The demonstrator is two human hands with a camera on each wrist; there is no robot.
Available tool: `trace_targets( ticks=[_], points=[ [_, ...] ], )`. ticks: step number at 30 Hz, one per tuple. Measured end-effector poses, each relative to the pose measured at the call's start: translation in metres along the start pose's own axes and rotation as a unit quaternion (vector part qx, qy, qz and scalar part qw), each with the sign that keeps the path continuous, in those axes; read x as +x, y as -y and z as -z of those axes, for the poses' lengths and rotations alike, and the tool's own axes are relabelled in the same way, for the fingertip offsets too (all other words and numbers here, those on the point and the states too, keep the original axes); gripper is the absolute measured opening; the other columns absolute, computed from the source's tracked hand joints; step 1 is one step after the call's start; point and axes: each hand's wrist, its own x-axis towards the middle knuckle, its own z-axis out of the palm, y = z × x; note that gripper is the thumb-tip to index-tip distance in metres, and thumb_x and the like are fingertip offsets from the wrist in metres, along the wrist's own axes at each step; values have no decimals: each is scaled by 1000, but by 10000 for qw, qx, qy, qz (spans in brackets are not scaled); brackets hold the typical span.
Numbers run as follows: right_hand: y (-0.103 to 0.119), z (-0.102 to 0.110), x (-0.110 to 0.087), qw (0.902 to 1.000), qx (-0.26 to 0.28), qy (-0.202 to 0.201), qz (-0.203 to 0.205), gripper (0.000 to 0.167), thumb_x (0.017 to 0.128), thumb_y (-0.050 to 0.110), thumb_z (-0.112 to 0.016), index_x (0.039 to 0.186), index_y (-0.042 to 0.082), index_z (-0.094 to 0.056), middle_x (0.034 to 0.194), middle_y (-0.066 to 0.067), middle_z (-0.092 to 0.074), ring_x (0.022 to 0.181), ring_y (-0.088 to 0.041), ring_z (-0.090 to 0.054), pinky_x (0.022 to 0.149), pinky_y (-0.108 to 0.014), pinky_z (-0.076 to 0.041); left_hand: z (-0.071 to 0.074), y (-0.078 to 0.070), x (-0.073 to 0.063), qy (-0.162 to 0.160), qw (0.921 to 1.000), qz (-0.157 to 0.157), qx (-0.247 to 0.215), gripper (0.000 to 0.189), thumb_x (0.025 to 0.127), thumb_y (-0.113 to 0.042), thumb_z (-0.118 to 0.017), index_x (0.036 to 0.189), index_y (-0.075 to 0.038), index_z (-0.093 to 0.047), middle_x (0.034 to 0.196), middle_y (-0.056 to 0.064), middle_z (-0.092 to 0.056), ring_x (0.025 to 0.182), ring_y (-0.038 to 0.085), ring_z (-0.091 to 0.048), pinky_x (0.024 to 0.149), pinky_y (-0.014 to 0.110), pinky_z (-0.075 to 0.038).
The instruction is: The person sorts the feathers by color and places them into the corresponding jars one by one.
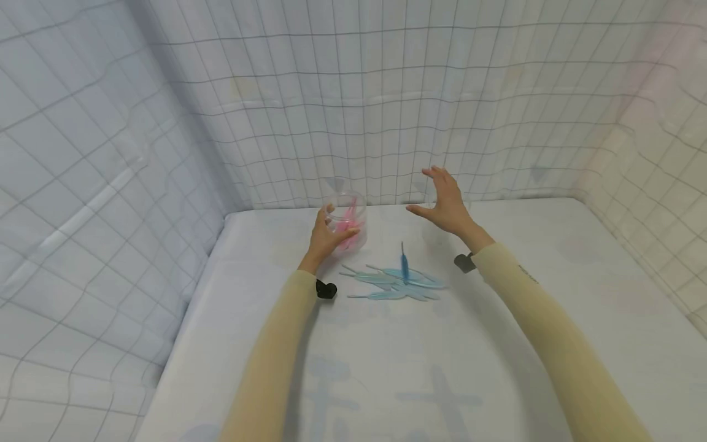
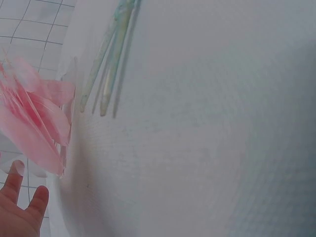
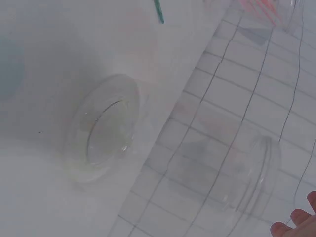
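My left hand (image 1: pixel 327 238) holds a clear jar (image 1: pixel 360 213) from its left side, thumb across the front and fingers at the far left. Pink feathers (image 1: pixel 347 227) stand inside that jar; the left wrist view shows them up close, with two fingertips (image 2: pixel 38 197) beside the jar's wall. Farther right, my right hand (image 1: pixel 448 207) is raised with thumb and fingers spread wide. Beside it stands a second clear jar (image 3: pixel 101 131), see-through in the right wrist view, with fingertips near its rim. Between the hands lies a loose pile of pale blue feathers (image 1: pixel 386 294), a darker blue feather (image 1: pixel 405 267) across it.
A white cloth covers the table (image 1: pixel 353 368), whose back edge runs just behind the jars. White grid-patterned curtains (image 1: pixel 386 110) hang behind it and on both sides. A dark heart-shaped piece (image 1: pixel 327 290) sits at the left wrist, another (image 1: pixel 465 263) at the right.
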Motion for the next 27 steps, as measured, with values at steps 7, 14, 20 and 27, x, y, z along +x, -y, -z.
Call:
trace_targets(
  ticks=[7,14,20,27],
  points=[
    [-34,11,-18,9861,1090,-423,-1182,109,73,40,-81,151,13,-10,153,-12,-14,140,-29,-13,109,-53,-16,2,3,1,-42,10000,-65,4,99,72,-39,-83,146,-10,-24,148,2,-31,131,30,-31,100,48,-35],
    [-49,13,-35,9673,1730,-227,-1840,112,75,30,-82,152,18,-2,155,-14,-8,141,-32,-8,108,-57,-14,2,1,0,5,10000,-34,64,97,73,-38,-82,146,-12,-24,148,3,-31,131,29,-31,101,48,-34],
    [-58,13,-45,9487,2209,119,-2257,117,76,29,-82,151,23,8,156,-14,-4,142,-29,-4,108,-56,-14,0,0,0,18,9999,-40,125,97,74,-36,-82,146,-11,-24,147,4,-32,132,30,-31,101,48,-34],
    [-67,6,-50,9318,2412,410,-2680,123,74,32,-83,149,27,14,156,-14,-10,142,-32,-2,109,-54,-15,-1,-1,0,28,9999,-9,121,96,74,-36,-82,146,-12,-23,148,3,-32,132,30,-31,101,49,-34]
  ],
)
